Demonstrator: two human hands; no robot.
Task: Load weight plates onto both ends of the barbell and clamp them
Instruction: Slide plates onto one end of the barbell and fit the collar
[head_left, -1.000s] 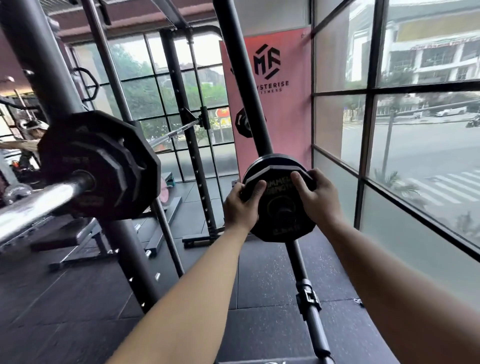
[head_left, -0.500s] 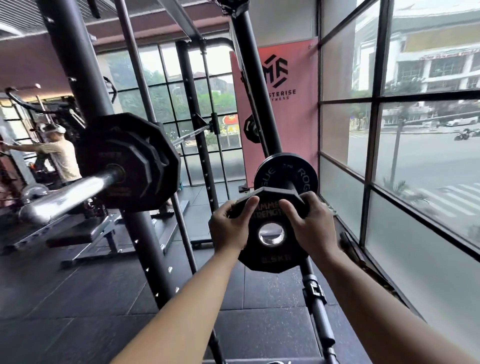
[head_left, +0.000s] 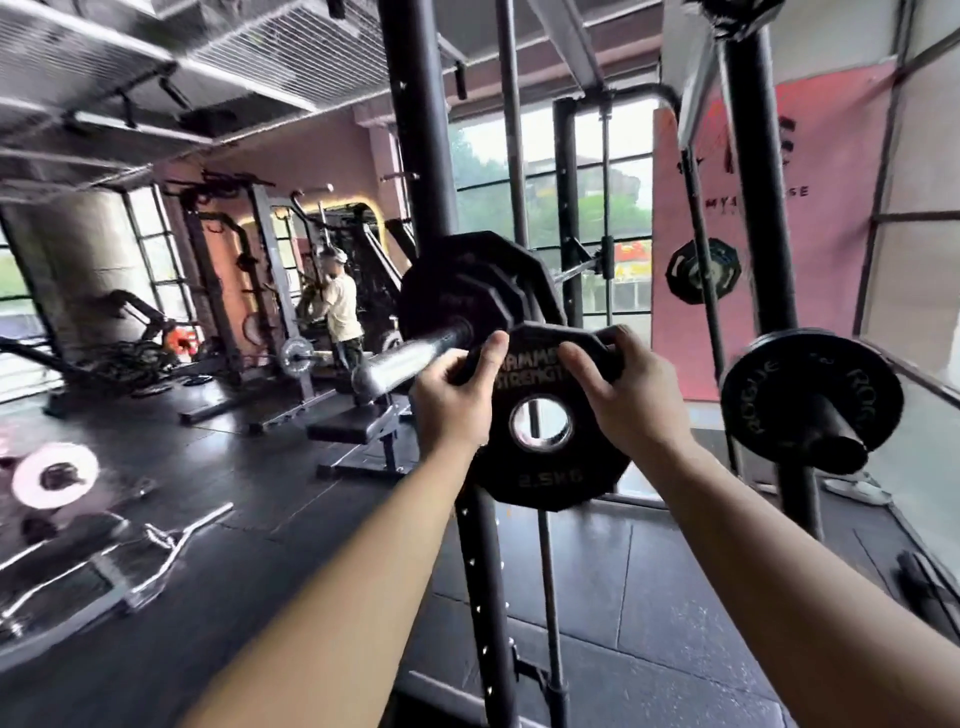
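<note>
I have the small plate (head_left: 550, 475) in both hands, up in the air in front of my chest, just to the 4 o'clock side of the free end of the barbell (head_left: 410, 356). My left hand (head_left: 452, 405) grips its rim at about 11 o'clock and my right hand (head_left: 634, 400) at about 1 o'clock, fingers hooked over the top edge and thumbs on the near face. Both hands are closed tight on it; neither is spare.

The marking near the bottom looks like 2.5 kg, so I judge it light enough to steer easily. It is a stiff, many-sided disc with what seems a rubbery black coat, not likely to slip or to mind a knock. It hangs below my grip, so it may swing; holding nearer 3 and 9 o'clock should steady it for threading.

The plate stands nearly upright, its flat face and lettering turned towards me, so the axis through its hole points roughly at me. The bar's long axis runs otherwise: from the bigger plates (head_left: 457, 291) already on it, the bare steel end slants out towards 8 o'clock. I reckon I must turn the plate's face to the left and lift it until the hole meets that end. Bar and plate look close, but the blur hides whether my left hand touches the steel.
</note>
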